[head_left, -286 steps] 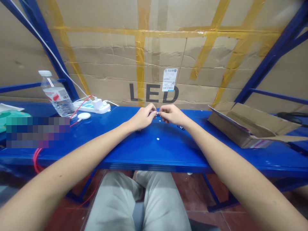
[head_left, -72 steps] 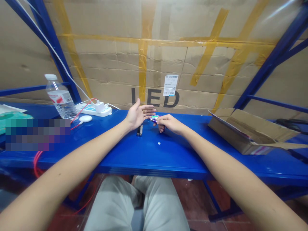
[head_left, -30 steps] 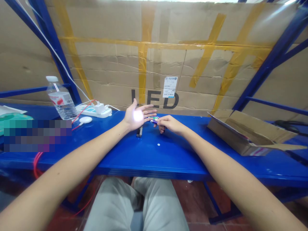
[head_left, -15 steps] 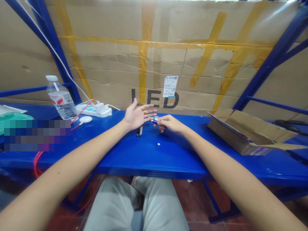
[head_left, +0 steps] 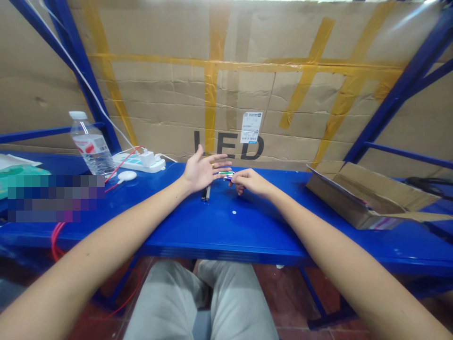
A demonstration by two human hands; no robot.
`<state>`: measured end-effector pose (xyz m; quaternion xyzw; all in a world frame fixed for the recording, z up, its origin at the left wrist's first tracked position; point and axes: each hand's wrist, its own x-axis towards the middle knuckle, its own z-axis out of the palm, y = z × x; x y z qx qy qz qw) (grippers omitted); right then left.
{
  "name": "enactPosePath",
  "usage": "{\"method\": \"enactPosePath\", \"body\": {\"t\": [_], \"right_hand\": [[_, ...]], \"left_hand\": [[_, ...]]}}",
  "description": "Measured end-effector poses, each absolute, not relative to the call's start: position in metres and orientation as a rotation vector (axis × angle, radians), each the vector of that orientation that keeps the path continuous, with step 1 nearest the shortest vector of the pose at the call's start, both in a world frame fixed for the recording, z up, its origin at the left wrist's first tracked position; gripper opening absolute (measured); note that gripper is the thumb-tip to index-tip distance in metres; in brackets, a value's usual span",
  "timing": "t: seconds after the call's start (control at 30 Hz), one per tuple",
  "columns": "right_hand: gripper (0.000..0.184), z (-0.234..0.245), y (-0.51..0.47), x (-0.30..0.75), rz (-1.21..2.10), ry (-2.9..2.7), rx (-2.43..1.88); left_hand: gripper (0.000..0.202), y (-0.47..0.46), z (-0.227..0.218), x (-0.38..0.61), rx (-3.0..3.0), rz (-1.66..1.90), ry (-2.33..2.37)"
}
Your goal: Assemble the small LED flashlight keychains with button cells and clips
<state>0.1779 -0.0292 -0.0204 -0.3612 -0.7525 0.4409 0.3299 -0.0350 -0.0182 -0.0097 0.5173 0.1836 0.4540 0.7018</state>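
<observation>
My left hand (head_left: pixel 201 171) is palm up above the blue table, its fingers stretched out and spread, with a ring on one of them. My right hand (head_left: pixel 250 181) pinches a small bunch of pens (head_left: pixel 226 174), in green and purple with shiny tips. They point left, close to my left fingertips; whether those touch them I cannot tell. Under my left hand, dark and silver pens (head_left: pixel 206 194) lie side by side on the table, partly hidden by it. A small white dot (head_left: pixel 234 212) shows on the tabletop nearer to me.
An open cardboard box (head_left: pixel 357 203) stands on the right of the blue table (head_left: pixel 226 236). To the left are a water bottle (head_left: pixel 91 146), a white power strip (head_left: pixel 138 161), a round white charger (head_left: pixel 127 176) and red cable (head_left: pixel 56 241). A large taped carton (head_left: pixel 170 104) forms the back.
Both hands and the pens keep nearly the same positions. Only a slight shift of the whole view shows.
</observation>
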Motion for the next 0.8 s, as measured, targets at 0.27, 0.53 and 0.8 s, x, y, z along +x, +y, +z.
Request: {"method": "enactPosePath", "body": {"t": [0.27, 0.53, 0.8], "right_hand": [[0.019, -0.0187, -0.0311, 0.1777, 1.158, -1.928, -0.951], [0.022, -0.0169, -0.0314, 0.1781, 1.125, -1.954, -0.966], [0.022, -0.018, -0.0303, 0.1795, 1.139, -1.939, -0.968]], "left_hand": [[0.085, -0.0172, -0.0109, -0.0349, 1.141, 1.009, 0.403], [0.084, -0.0183, -0.0101, -0.0344, 1.131, 1.008, 0.407], [0.086, -0.0182, -0.0099, -0.035, 1.133, 1.003, 0.41]]}}
